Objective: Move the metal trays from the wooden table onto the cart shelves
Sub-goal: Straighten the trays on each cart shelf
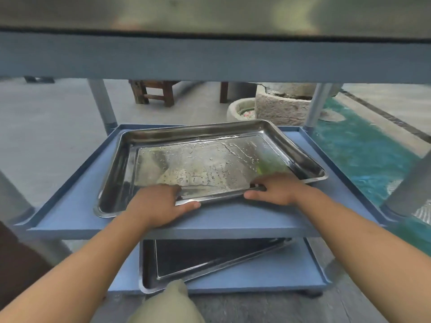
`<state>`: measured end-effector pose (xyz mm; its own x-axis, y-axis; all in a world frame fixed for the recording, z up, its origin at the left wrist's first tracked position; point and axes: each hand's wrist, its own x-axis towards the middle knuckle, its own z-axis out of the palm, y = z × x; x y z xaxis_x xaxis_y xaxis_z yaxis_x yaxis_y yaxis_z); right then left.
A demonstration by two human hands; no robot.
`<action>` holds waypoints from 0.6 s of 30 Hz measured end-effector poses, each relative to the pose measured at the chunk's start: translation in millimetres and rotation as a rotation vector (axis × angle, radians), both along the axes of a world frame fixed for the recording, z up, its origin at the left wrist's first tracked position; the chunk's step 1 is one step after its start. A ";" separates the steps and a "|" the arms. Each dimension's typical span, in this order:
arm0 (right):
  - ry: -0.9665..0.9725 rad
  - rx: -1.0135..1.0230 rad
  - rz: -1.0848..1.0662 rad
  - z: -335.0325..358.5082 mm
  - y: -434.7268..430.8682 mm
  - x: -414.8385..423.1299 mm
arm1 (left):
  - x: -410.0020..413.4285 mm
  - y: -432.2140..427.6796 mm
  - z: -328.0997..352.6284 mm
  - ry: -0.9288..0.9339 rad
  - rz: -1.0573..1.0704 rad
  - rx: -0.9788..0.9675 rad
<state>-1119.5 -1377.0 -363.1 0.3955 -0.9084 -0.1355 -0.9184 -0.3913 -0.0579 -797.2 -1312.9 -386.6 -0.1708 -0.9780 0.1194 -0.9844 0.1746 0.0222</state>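
Two rectangular steel trays: a wet tray (210,164) at frame centre on the blue middle shelf (70,206), near rim clamped by left hand (161,203) and right hand (275,190); a second tray (210,259) on the bottom shelf (268,273).

- Middle cart shelf (233,220): blue, with a raised lip; carries one wet metal tray (205,164), set askew to the shelf edges.
- Bottom cart shelf (268,273): blue; carries a second metal tray (198,259), also askew.
- Top cart shelf (210,59): seen only from its front edge.
- Floor (58,127): grey; the cart stands on it.
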 end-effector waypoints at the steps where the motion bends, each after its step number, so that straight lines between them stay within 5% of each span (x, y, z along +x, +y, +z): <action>1: 0.000 -0.014 -0.013 -2.1 1.1 2.1 | 3.6 -5.9 -0.7 -0.008 -0.005 0.001; 18: -0.009 0.084 -0.083 -3.5 -2.4 -20.8 | 28.5 -52.8 4.2 -0.010 -0.051 0.083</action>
